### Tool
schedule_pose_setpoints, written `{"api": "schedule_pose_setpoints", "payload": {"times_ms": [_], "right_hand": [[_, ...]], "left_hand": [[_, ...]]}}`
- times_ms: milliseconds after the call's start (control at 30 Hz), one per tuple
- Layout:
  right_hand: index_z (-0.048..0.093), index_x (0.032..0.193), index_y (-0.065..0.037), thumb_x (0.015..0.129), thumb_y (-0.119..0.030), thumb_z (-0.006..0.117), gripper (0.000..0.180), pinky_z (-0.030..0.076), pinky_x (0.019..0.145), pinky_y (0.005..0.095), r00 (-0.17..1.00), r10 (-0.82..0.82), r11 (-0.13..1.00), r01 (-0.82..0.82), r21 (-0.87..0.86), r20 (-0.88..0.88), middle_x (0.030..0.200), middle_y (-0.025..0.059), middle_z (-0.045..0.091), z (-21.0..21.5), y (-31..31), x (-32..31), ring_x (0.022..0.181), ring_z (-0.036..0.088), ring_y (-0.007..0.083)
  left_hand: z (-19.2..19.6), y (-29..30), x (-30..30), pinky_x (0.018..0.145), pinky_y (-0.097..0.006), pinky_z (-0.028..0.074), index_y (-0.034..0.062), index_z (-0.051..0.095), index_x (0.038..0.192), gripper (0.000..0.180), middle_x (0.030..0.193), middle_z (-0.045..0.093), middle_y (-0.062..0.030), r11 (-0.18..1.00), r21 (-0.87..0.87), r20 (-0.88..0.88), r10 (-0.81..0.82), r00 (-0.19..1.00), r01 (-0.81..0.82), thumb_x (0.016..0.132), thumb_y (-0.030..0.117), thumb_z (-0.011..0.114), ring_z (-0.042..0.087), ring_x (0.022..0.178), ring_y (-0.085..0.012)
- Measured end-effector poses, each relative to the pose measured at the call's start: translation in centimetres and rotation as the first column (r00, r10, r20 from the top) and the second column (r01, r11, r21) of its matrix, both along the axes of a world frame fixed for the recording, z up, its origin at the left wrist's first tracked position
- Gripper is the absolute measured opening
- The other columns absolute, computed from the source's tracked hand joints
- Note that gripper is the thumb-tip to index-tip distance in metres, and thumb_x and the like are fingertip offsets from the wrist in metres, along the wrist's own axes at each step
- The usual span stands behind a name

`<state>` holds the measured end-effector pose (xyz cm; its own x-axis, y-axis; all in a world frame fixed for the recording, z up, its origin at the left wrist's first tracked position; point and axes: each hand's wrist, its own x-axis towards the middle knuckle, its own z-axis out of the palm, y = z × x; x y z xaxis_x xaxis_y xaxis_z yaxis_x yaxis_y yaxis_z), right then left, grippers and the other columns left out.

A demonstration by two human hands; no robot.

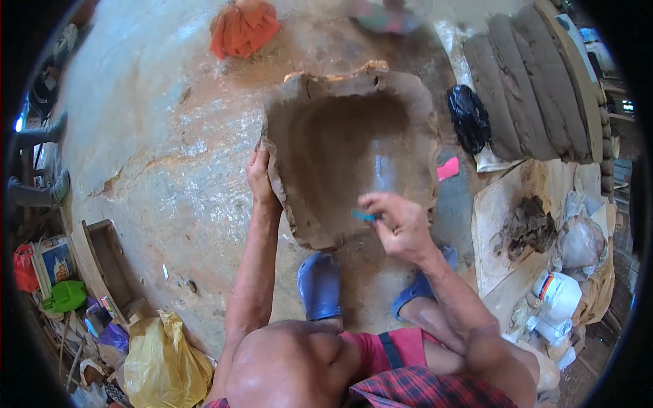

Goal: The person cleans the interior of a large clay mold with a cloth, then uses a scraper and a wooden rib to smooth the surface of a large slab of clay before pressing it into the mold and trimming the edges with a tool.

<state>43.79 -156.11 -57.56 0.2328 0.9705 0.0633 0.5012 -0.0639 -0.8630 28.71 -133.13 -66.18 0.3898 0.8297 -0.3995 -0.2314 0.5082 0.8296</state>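
Note:
A large, roughly square basin of wet grey-brown clay (309,156) with an uneven, ragged rim stands on the floor in front of me. Around its left side my left hand (259,175) is closed, fingers against the outer wall near the rim. My right hand (401,224) is over the near right part of the basin, fingers pinched on a small, flat teal piece (364,215). Its kind is unclear, since the fingers cover much of it. A pale gloss shows on the basin's inner wall. Orange-brown material (374,66) peeks out at the far rim.
Right of the basin lie a pink piece (448,168), a black plastic bag (469,119) and thick clay slabs (537,81). Clay scraps (530,228) rest on a sheet beside a white tub (558,294). An orange cloth (245,30) is ahead; a wooden frame (102,265) and yellow bag (163,364) are left.

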Motion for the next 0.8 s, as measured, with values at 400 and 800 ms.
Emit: {"api": "schedule_pose_setpoints", "payload": {"times_ms": [400, 800], "right_hand": [[0.068, 0.108, 0.001, 0.097, -0.007, 0.064, 0.014, 0.058, 0.059, 0.0329, 0.787, -0.454, 0.866, 0.501, 0.002, -0.417, 0.092, 0.0112, 0.071, -1.7, 19.6, 7.9, 0.064, 0.070, 0.0143], [0.070, 0.114, 0.003, 0.098, -0.014, 0.061, 0.026, 0.054, 0.056, 0.0332, 0.885, -0.392, 0.916, 0.348, -0.200, -0.253, 0.073, 0.0103, 0.070, -2.6, 20.5, 8.3, 0.057, 0.067, 0.0138]], "left_hand": [[6.4, 8.1, 4.6, 0.089, -0.031, 0.054, 0.0009, 0.040, 0.158, 0.087, 0.119, 0.071, -0.0174, 0.873, 0.273, -0.382, -0.287, 0.879, 0.404, 0.088, 0.029, 0.084, 0.069, 0.102, -0.0182], [6.7, 8.6, 6.1, 0.085, -0.032, 0.059, -0.0049, 0.072, 0.125, 0.055, 0.108, 0.078, -0.0173, 0.620, 0.526, -0.699, -0.074, 0.712, 0.582, 0.076, 0.016, 0.086, 0.075, 0.095, -0.0213]]}}
